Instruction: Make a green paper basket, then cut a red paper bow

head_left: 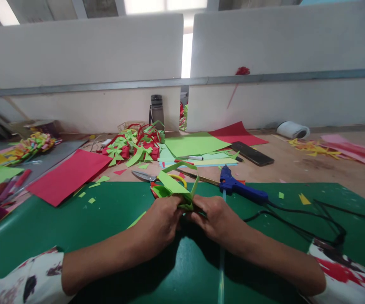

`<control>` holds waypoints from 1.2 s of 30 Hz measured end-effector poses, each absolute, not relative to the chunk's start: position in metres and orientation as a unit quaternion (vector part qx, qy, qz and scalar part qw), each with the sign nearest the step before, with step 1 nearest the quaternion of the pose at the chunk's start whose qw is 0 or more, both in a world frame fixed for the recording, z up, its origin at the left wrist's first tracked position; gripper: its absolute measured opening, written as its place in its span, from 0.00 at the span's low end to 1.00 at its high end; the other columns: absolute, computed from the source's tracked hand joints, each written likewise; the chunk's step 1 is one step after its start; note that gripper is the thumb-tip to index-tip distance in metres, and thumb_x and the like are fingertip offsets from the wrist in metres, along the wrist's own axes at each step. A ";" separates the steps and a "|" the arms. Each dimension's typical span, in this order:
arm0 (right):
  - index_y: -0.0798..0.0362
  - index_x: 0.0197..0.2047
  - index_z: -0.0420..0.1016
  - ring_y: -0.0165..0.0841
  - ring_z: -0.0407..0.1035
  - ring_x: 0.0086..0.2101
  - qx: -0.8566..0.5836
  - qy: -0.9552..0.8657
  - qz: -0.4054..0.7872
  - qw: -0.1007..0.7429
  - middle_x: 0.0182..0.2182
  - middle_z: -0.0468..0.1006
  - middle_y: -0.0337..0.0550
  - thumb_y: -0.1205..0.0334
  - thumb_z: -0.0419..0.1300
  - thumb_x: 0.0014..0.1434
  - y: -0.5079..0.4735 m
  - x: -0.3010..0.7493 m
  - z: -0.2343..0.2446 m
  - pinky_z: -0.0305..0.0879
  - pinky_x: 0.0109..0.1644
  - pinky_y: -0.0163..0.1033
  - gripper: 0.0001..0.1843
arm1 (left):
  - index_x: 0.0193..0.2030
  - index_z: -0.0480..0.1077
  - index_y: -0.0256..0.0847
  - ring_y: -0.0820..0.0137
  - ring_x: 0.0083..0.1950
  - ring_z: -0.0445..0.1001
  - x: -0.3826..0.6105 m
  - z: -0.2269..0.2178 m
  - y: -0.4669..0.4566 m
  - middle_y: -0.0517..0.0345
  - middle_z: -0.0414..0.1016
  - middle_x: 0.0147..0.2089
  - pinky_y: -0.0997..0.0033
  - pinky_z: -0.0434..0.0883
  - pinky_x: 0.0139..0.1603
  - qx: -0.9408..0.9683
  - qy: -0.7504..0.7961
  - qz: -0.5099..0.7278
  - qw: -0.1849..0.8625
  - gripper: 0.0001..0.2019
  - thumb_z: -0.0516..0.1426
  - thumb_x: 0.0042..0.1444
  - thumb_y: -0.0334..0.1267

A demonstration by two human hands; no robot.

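Note:
Both hands meet over the green mat around a folded light-green paper piece, which has a thin strip looping up like a handle. My left hand is closed on its left lower side. Fingers of my right hand pinch its right lower edge. Just behind the paper lie scissors with red and yellow handles, partly hidden by it. A blue glue gun rests right of the paper, a clear glue stick running from it toward me.
Red paper lies left, near several finished green-and-red paper pieces. Green sheets, a black phone and a bottle stand or lie farther back. The glue gun's black cable crosses the mat at right.

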State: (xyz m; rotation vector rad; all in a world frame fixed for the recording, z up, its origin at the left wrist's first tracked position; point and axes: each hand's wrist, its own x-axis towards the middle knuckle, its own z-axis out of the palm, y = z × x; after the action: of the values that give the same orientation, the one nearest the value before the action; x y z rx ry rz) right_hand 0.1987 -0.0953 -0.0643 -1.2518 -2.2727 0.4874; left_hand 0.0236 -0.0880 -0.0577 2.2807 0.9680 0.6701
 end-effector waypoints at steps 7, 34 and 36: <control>0.56 0.30 0.71 0.31 0.66 0.29 -0.463 -0.784 0.271 0.312 0.27 0.74 0.39 0.70 0.53 0.55 -0.092 0.200 -0.054 0.58 0.33 0.34 0.06 | 0.39 0.66 0.37 0.69 0.36 0.70 0.013 -0.048 -0.084 0.53 0.73 0.37 0.71 0.66 0.37 0.846 0.373 0.290 0.245 0.07 0.53 0.53 0.27; 0.53 0.42 0.79 0.34 0.73 0.34 -0.377 -0.635 0.557 0.379 0.37 0.81 0.43 0.61 0.64 0.51 -0.072 0.210 -0.062 0.68 0.41 0.38 0.14 | 0.31 0.68 0.38 0.72 0.33 0.72 -0.027 -0.063 -0.066 0.59 0.73 0.32 0.73 0.69 0.35 0.430 0.438 0.418 0.670 0.11 0.65 0.45 0.38; 0.51 0.44 0.78 0.35 0.74 0.37 -0.379 -0.637 0.554 0.380 0.39 0.80 0.42 0.60 0.66 0.50 -0.072 0.210 -0.062 0.69 0.43 0.39 0.16 | 0.30 0.68 0.38 0.72 0.33 0.72 -0.027 -0.063 -0.066 0.59 0.73 0.31 0.72 0.70 0.35 0.438 0.438 0.429 0.657 0.11 0.65 0.45 0.39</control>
State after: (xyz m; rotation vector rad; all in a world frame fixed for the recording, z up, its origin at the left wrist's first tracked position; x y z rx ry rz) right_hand 0.2096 -0.0725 -0.0620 -0.9669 -1.6268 1.4143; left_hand -0.0268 -0.0661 -0.0630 0.9924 0.9929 0.9716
